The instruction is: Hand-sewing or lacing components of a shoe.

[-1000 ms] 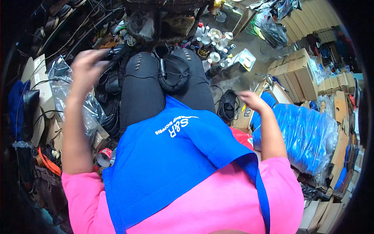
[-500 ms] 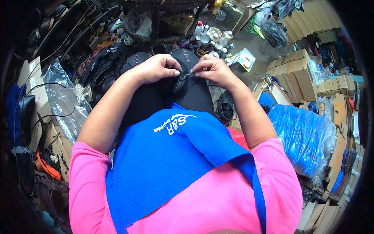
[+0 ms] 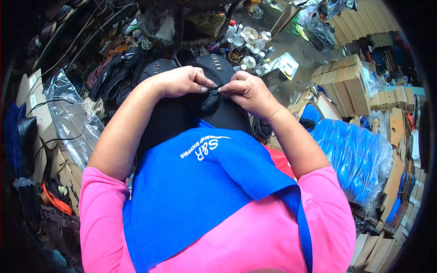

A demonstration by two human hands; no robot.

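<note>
On my lap, between my knees, rests a black shoe-like piece [image 3: 209,105] with a rounded edge. A thin black strap [image 3: 215,92] with a small shiny bit, maybe a buckle, crosses over it. From the left, my left hand [image 3: 185,82] is closed, thumb and fingertips pinching near the strap's left end. My right hand [image 3: 246,92] is closed too, pinching at its right side. The two sets of fingertips nearly meet. What lies inside each pinch is partly hidden by the fingers. A blue apron [image 3: 195,191] covers my front.
White bottles and jars [image 3: 251,48] stand on the floor ahead. Dark shoe pieces [image 3: 114,77] lie heaped at the left, near clear plastic sheeting [image 3: 73,118]. To the right are cardboard boxes [image 3: 343,86] and a plastic-wrapped blue bundle [image 3: 350,159].
My hands have drawn closer together and slightly lower over the black piece. The gap between the fingertips has narrowed, and the small shiny bit now shows between them.
</note>
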